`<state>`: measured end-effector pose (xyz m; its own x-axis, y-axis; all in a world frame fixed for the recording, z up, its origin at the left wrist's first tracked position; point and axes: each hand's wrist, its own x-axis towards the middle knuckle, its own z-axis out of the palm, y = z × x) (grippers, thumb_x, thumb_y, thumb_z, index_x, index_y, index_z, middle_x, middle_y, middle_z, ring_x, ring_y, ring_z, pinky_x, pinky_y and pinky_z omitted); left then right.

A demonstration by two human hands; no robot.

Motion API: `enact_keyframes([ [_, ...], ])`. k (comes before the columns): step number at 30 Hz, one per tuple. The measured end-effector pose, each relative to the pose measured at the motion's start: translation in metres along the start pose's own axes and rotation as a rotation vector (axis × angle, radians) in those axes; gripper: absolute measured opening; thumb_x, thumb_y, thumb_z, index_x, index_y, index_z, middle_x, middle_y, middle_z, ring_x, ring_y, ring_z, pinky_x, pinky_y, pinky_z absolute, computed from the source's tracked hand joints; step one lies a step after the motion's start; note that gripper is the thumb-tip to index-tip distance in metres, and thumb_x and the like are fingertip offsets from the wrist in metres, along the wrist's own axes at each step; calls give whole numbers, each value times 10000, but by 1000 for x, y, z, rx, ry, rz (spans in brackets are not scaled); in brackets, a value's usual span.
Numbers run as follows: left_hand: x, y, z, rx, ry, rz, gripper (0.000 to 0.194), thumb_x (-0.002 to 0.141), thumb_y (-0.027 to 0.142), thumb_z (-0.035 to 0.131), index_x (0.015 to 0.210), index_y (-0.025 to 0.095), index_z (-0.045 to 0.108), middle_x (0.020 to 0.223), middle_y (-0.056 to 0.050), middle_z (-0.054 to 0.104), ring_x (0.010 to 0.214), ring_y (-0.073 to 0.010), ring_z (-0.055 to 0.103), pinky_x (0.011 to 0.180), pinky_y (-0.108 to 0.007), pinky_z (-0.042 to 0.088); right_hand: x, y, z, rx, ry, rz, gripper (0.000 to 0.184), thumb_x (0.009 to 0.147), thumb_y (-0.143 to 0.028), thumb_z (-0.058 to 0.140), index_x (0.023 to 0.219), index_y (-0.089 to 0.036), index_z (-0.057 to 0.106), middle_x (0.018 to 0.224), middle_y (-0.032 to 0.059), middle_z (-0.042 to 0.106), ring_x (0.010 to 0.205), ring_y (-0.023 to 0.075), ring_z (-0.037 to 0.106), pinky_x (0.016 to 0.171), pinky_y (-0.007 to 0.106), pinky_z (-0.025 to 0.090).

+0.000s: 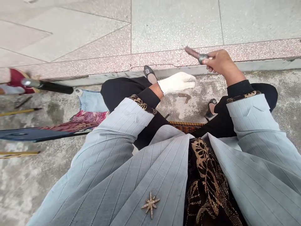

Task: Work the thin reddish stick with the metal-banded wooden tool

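My right hand [222, 62], bare, grips a short brown stick [192, 52] near its wire-wound end. Grey metal wire [203, 58] is coiled round the stick, close to my thumb and fingers. A white knitted glove covers my left hand [177, 83], which hovers over the ground between my knees. Its fingers are stretched forward and lie close together, and I see nothing in them. Below the glove, a brown curved piece or mark [185, 96] shows on the concrete; which it is I cannot tell. The two hands are apart.
Under me is a woven seat [187, 126]. A raised tiled step [176, 58] runs across the front. To the left are denim and red floral cloth [80, 121], a black tubular handle [56, 87], thin yellow-and-black sticks [21, 111] and another person's red shoe [17, 80].
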<state>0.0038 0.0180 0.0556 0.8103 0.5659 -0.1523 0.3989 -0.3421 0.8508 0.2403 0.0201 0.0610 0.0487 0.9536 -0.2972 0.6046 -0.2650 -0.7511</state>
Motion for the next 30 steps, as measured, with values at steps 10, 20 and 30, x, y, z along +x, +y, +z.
enact_keyframes([
  [10,12,-24,-27,14,13,19,149,845,242,638,723,163,672,628,24,576,625,-118,504,686,-273,411,-9,4,7,-226,-1006,39,165,916,-319,759,969,-171,809,667,-5,641,619,128,531,645,284,429],
  [20,15,-62,-11,-11,38,-14,294,942,274,550,1056,105,762,1027,-113,780,929,-209,690,873,-325,531,-26,11,-1,272,-602,-113,562,872,-625,811,1280,-239,797,787,17,676,692,173,587,645,326,506],
  [30,9,-54,13,107,-160,90,336,989,399,521,883,187,759,790,-44,722,716,-177,626,706,-299,434,-12,25,22,-312,-123,-46,360,998,-538,677,1108,-214,790,832,77,692,830,257,644,737,374,476],
])
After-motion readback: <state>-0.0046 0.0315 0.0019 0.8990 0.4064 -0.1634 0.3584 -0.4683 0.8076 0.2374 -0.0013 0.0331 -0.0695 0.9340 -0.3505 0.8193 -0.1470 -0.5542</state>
